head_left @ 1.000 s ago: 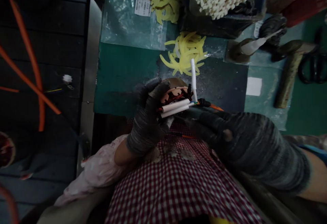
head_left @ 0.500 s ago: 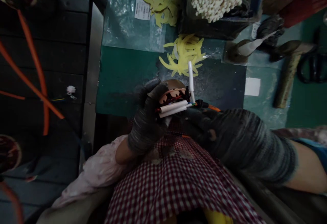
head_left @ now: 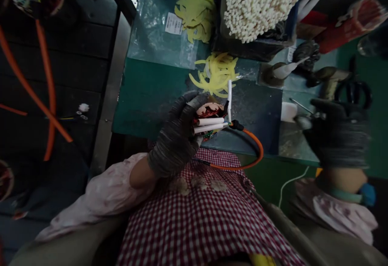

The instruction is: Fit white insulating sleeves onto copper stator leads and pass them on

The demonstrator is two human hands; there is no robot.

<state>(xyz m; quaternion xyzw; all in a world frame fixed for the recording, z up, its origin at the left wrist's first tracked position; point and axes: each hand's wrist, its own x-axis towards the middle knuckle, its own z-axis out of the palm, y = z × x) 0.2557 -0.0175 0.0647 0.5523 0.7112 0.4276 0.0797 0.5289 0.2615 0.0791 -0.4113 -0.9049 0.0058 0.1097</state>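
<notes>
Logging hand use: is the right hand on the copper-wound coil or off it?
Off: the right hand is well apart; only the left hand grips the coil.

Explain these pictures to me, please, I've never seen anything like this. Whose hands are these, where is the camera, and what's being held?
No machine is involved here. These are a person's own two hands in grey knit gloves, filmed by a single camera worn on the head and looking forward and down. That is why the checked apron at the bottom is the person's own front. The left hand holds what looks like a wound motor stator, with white-sleeved wires and an orange cable running from it. The right hand is off to the side and blurred, so what it grips is hard to tell. On the green work mat lie yellow strips, and beyond them is a heap of short white tubes.
</notes>
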